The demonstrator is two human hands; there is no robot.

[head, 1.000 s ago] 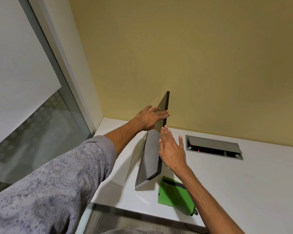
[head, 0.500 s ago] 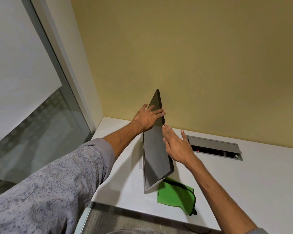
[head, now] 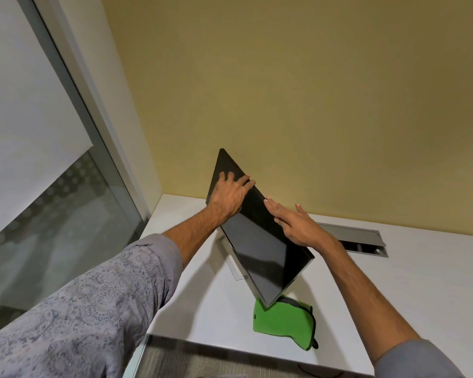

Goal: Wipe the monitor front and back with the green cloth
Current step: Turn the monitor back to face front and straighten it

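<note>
The dark monitor [head: 260, 246] stands on the white desk [head: 393, 290], turned so its black screen faces me and to the left. My left hand [head: 230, 196] grips the monitor's upper edge, fingers curled over the top. My right hand [head: 295, 223] lies flat with straight fingers against the monitor's right edge. The green cloth [head: 281, 324] lies on the desk near the front edge, just under the monitor's lower corner. Neither hand touches the cloth.
A grey cable hatch [head: 352, 240] is set into the desk at the back right, its lid raised. A yellow wall stands behind the desk. A glass partition with a white frame [head: 74, 85] runs along the left. The monitor's pale stand [head: 231, 260] shows behind its lower left.
The monitor has swivelled from edge-on to showing its screen. My left hand stayed on the top edge; my right hand followed the right edge round.
</note>
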